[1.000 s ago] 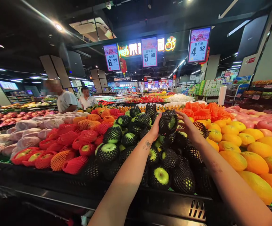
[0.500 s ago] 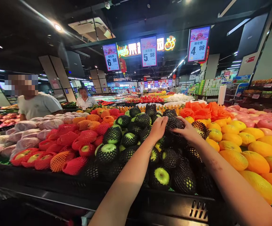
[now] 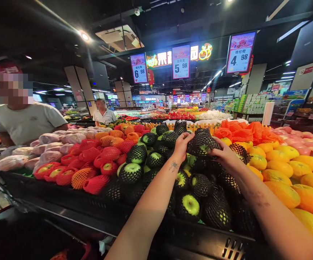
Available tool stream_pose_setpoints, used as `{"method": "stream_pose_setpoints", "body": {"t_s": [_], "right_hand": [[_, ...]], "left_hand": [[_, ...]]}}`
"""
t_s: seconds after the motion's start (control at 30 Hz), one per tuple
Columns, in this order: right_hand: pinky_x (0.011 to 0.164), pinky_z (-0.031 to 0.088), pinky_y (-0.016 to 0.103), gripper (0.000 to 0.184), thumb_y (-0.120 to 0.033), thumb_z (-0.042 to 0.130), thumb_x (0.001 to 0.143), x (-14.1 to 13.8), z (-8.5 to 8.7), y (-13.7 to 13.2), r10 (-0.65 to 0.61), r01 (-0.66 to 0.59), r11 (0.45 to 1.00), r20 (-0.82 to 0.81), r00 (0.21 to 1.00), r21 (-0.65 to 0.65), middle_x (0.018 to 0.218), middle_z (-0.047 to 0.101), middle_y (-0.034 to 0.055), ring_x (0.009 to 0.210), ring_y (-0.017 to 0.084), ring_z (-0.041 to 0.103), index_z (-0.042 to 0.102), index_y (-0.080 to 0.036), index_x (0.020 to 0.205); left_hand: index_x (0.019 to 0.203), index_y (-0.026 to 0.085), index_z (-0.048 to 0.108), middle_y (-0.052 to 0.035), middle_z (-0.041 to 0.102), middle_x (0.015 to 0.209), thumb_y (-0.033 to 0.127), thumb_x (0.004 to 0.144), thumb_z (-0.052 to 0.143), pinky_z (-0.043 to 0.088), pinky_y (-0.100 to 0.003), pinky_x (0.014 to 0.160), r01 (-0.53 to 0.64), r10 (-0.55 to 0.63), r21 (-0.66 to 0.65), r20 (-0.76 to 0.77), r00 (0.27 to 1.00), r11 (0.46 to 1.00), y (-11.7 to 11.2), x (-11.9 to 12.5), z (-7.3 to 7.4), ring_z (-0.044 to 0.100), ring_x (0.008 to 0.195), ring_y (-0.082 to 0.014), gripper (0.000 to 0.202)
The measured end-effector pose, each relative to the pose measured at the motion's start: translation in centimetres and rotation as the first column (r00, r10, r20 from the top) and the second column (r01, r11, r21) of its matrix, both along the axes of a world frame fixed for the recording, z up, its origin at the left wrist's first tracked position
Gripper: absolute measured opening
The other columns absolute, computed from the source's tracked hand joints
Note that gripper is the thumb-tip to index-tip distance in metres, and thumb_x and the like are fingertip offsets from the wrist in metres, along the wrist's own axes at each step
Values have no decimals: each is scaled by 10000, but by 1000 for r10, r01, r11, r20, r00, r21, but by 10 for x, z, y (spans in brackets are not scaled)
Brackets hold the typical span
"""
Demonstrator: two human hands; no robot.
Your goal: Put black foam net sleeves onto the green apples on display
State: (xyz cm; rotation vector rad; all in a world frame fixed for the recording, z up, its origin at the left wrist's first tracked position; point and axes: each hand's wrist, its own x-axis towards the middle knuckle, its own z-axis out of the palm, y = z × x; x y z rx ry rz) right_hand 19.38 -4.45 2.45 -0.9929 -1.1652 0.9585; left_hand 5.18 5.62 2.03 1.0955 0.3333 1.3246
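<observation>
Both my hands hold a green apple (image 3: pixel 203 143) wrapped in a black foam net, just above the pile. My left hand (image 3: pixel 183 145) grips its left side with thumb and fingers closed. From the right, my right hand (image 3: pixel 224 151) pinches the net's edge. Beneath and around lie more netted green apples; one near the front (image 3: pixel 191 205) shows its bare green top. The held apple is mostly covered by its net, with a little green showing at the lower front.
Red-netted apples (image 3: pixel 97 154) lie to the left, beyond them wrapped pale fruit (image 3: pixel 49 157). Oranges (image 3: pixel 282 193) fill the right side. A black crate edge (image 3: pixel 199 234) runs along the front. One person (image 3: pixel 29 119) stands at the far left, another (image 3: pixel 104 115) farther back.
My hands have turned the netted apple, so a bit of green now shows at its front. The view has swung left, and the person at left appears closer.
</observation>
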Motion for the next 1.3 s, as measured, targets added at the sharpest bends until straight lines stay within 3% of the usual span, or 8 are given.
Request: {"method": "stream_pose_setpoints", "body": {"t_s": [0.17,0.3,0.5,0.67,0.8,1.0,1.2,1.3], "right_hand": [[551,493,200,560,-193,767,505,-4,2,-5,94,-83,993,-130,987,86,833,662,-45,703,140,578,658,-277,1048],[482,485,233,362,-269,725,507,-4,6,-2,15,-24,999,-292,956,-27,741,653,-23,652,159,555,671,-228,862],[371,433,250,211,-287,647,608,-5,10,1,-54,4,992,-405,913,-123,668,658,-11,566,175,538,655,-212,804],[485,535,303,264,-291,616,633,-4,12,-1,-49,9,996,-462,886,-87,757,714,15,713,229,645,660,-225,884],[613,599,389,286,-306,602,636,-1,12,0,-9,0,1000,-480,877,-19,823,734,33,848,283,685,655,-233,907],[694,598,433,319,-424,586,716,1,9,0,63,-67,998,-254,965,-10,960,749,52,935,312,692,658,-252,975],[693,600,435,761,-828,521,716,8,6,3,246,-249,968,-119,962,-13,1072,735,109,944,312,689,655,-232,1169],[683,619,398,796,-827,648,664,8,-1,6,246,-244,969,-59,967,40,1209,700,70,973,273,687,601,-296,1254]], "left_hand": [[790,170,645,9,670,754,482,662,822,473,-270,746,119,-108,65,-158,981,991,3,7,-7,593,694,-132,381],[818,173,669,-6,663,752,530,881,601,486,-304,838,47,67,313,-345,936,948,7,13,-14,605,780,-168,369],[1202,223,587,-99,620,1127,440,996,450,506,-391,933,-214,555,722,-273,786,658,0,1,-8,616,990,-202,329],[1362,281,502,-122,522,1424,583,821,691,392,-532,1135,0,449,847,-281,848,531,-14,-6,0,480,1350,-305,648],[1536,322,257,-143,362,1589,461,663,869,283,-551,1223,192,326,797,-436,839,573,-20,-2,-3,385,1452,-348,1076],[1510,252,289,-178,394,1559,412,617,904,272,-526,1230,136,333,753,-436,836,644,-18,-2,-6,387,1453,-353,1097],[1437,240,397,-185,542,1439,384,651,890,378,-490,1141,0,391,704,-394,832,710,-18,-2,-4,515,1341,-341,940],[1393,234,447,-169,585,1388,378,633,898,410,-465,1100,-58,428,697,-371,824,715,-17,-3,-3,552,1289,-332,896]]}}
